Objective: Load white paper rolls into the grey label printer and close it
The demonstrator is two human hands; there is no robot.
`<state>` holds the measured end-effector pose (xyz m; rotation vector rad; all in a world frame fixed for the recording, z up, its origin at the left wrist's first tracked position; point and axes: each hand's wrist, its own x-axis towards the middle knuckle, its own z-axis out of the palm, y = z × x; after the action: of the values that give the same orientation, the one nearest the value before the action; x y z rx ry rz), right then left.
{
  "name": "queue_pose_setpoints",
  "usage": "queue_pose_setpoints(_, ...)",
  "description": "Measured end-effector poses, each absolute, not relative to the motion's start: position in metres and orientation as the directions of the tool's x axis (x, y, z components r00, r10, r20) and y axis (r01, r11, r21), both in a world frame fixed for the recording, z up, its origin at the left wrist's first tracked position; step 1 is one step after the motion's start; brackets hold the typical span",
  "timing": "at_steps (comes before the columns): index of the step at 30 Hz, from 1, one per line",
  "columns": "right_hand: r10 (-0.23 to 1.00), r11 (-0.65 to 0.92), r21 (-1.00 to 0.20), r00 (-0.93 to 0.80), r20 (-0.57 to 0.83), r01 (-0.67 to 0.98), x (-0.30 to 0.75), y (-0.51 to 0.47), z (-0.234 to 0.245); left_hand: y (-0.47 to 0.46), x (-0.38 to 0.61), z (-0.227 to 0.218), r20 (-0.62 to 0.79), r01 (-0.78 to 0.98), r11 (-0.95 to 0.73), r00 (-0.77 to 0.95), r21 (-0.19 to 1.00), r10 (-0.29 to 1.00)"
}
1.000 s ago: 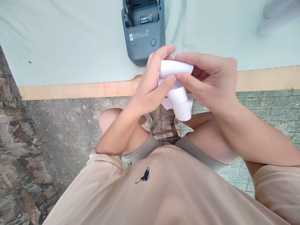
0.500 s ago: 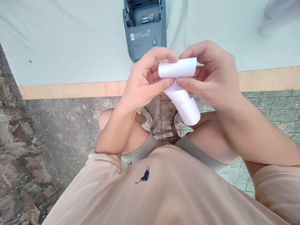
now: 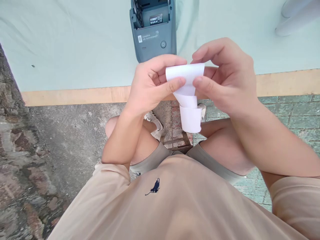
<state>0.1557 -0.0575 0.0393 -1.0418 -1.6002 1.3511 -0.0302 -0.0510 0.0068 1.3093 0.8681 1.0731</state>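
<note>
Head view, looking down over the lap.

Hands: two in view, both the person's own. The left hand (image 3: 150, 88) and the right hand (image 3: 226, 80) meet in front of the chest, above the knees and just over the near edge of the table (image 3: 75, 50).

Item held: one white paper strip (image 3: 185, 74). Its upper part is a flat band stretched between the two hands. The left hand pinches the band's left end between thumb and forefinger; the right hand pinches the right end the same way, other fingers arched above. Both hands are closed on the paper. Below the pinch the strip hangs down and coils into one loose curl (image 3: 191, 118) in the air between the knees, touching nothing else.

Table: covered by one pale green cloth, with one wooden strip (image 3: 75, 96) bare along the near side. One grey printer (image 3: 152, 31) stands on it, just beyond the hands, lid open at the top. It has one round button (image 3: 163, 44) on its front and one small white label to the left of that. Two pale rounded shapes (image 3: 292, 25) lie at the far right corner, cut off by the frame; I cannot tell what they are.

Below: two white shoes, one (image 3: 153, 118) by the left forearm, one (image 3: 201, 110) beside the curl. Beige shirt with one dark emblem (image 3: 153, 186).
</note>
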Motion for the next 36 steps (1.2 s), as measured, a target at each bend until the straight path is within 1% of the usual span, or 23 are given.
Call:
queue_pose_setpoints(3,0.957,0.056,-0.997,-0.289,0.037,0.056,0.157,-0.055,0.040,-0.048,-0.032,0.001,0.156,-0.150,-0.116,0.291,0.982,0.944)
queue_pose_setpoints(6,0.953,-0.022,-0.996,-0.304,0.004,-0.082,0.157,-0.054,0.039,-0.048,-0.032,0.001,0.156,-0.174,-0.106,0.304,0.979,0.940)
queue_pose_setpoints(8,0.944,-0.081,-0.987,-0.328,-0.030,-0.142,0.156,-0.054,0.039,-0.048,-0.031,0.001,0.139,-0.209,-0.070,0.338,0.975,0.931)
queue_pose_setpoints(11,0.949,-0.076,-0.990,-0.314,-0.035,-0.118,0.155,-0.054,0.038,-0.047,-0.030,-0.003,0.104,-0.246,-0.002,0.402,0.969,0.910)
queue_pose_setpoints(15,0.950,-0.067,-0.994,-0.311,-0.036,-0.089,0.153,-0.053,0.035,-0.048,-0.029,-0.005,0.006,-0.231,0.121,0.483,0.965,0.876)
queue_pose_setpoints(18,0.948,-0.077,-0.992,-0.315,-0.042,-0.098,0.153,-0.053,0.033,-0.053,-0.026,0.004,-0.038,-0.243,0.166,0.456,0.956,0.889)
queue_pose_setpoints(21,0.947,-0.090,-0.992,-0.317,-0.057,-0.092,0.152,-0.055,0.034,-0.055,-0.024,0.007,-0.049,-0.242,0.172,0.443,0.955,0.895)
queue_pose_setpoints(24,0.948,-0.052,-0.997,-0.316,-0.031,-0.060,0.149,-0.058,0.035,-0.051,-0.023,-0.005,0.028,-0.250,0.099,0.460,0.963,0.888)
queue_pose_setpoints(27,0.931,-0.084,-0.994,-0.360,-0.053,-0.070,0.147,-0.060,0.035,-0.048,-0.022,-0.016,0.119,-0.237,-0.013,0.439,0.971,0.890)
queue_pose_setpoints(30,0.921,-0.117,-0.987,-0.383,-0.067,-0.108,0.146,-0.060,0.035,-0.053,-0.021,-0.010,0.106,-0.143,-0.055,0.381,0.988,0.919)
queue_pose_setpoints(31,0.918,-0.136,-0.985,-0.388,-0.083,-0.111,0.146,-0.059,0.035,-0.055,-0.021,-0.005,0.097,-0.089,-0.070,0.354,0.994,0.930)
queue_pose_setpoints(33,0.910,-0.183,-0.979,-0.392,-0.135,-0.088,0.146,-0.059,0.036,-0.058,-0.020,0.003,0.122,0.000,-0.128,0.311,0.992,0.943)
queue_pose_setpoints(34,0.909,-0.198,-0.978,-0.387,-0.157,-0.067,0.146,-0.059,0.037,-0.058,-0.021,0.006,0.140,0.022,-0.155,0.306,0.988,0.942)
queue_pose_setpoints(36,0.915,-0.195,-0.980,-0.365,-0.172,-0.028,0.147,-0.059,0.038,-0.057,-0.021,0.007,0.171,-0.005,-0.178,0.317,0.984,0.933)
